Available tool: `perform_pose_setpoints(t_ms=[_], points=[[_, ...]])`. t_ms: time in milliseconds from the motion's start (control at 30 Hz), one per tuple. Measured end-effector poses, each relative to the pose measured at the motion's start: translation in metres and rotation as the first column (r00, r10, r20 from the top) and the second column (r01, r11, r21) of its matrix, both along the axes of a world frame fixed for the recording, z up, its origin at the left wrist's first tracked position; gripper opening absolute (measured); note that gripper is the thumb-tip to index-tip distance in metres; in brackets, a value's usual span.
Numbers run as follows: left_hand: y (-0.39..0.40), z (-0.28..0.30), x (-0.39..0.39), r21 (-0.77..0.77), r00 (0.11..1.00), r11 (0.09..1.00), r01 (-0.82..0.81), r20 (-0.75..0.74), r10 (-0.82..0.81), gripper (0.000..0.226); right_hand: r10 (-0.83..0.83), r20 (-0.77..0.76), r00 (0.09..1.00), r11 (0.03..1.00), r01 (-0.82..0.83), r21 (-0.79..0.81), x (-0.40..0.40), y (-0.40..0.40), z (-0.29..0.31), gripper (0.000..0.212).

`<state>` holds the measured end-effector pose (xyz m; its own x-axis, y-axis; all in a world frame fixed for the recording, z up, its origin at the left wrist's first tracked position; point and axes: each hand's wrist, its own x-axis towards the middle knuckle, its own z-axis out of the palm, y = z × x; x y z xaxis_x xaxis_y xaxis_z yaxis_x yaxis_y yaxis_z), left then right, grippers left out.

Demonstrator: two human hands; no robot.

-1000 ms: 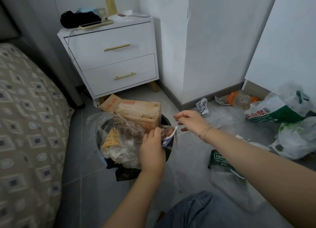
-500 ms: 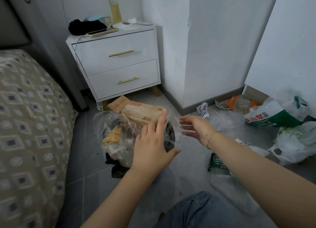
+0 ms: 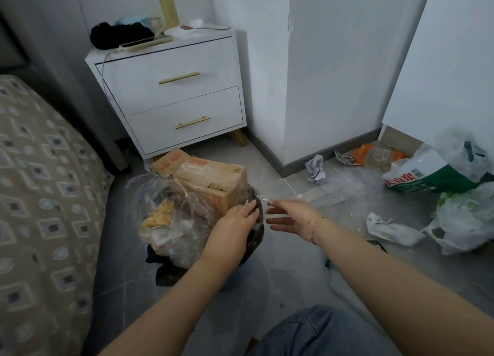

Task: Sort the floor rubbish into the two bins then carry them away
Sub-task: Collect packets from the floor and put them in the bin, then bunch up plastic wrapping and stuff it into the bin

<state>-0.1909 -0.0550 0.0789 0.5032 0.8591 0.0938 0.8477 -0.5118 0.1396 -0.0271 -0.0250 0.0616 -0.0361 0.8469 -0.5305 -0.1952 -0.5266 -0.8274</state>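
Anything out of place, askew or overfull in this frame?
Yes. The black-lined bin is overfull: a brown cardboard box sticks out tilted above its rim, with clear plastic film heaped over it. The left hand presses on the heap; the right hand hovers open. A crumpled white paper ball lies on the floor.

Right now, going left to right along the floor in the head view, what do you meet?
Patterned bed → overfilled bin with the cardboard box → left hand → right hand → crumpled paper → orange packet → green-and-white bag.
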Motion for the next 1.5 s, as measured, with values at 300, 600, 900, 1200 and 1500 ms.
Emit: perform_pose_setpoints(t_ms=[300,600,900,1200,1500], points=[[0.011,-0.014,-0.005,-0.128,0.987,0.991,-0.042,0.149,0.061,0.053,0.070,-0.050,0.996,0.994,-0.066,0.087,-0.014,0.014,-0.007,0.012],[-0.017,0.002,0.007,0.075,0.965,0.981,-0.178,0.209,0.159,0.053,-0.006,0.063,0.998,1.000,0.005,0.008,0.012,-0.007,0.007,0.024],[-0.050,0.023,0.068,0.074,0.885,0.986,-0.147,0.456,0.098,0.040,0.010,0.330,0.944,0.997,-0.035,0.067,0.093,-0.070,0.036,0.019],[-0.068,-0.051,0.194,-0.481,0.626,0.875,0.056,0.700,0.344,0.037,-0.162,0.483,0.860,0.987,0.134,0.091,0.197,-0.133,-0.001,0.016],[-0.025,-0.137,0.240,-0.555,0.666,0.795,-0.245,0.499,0.554,0.044,-0.115,0.646,0.754,0.990,0.142,0.010,0.251,-0.139,-0.081,0.022]])
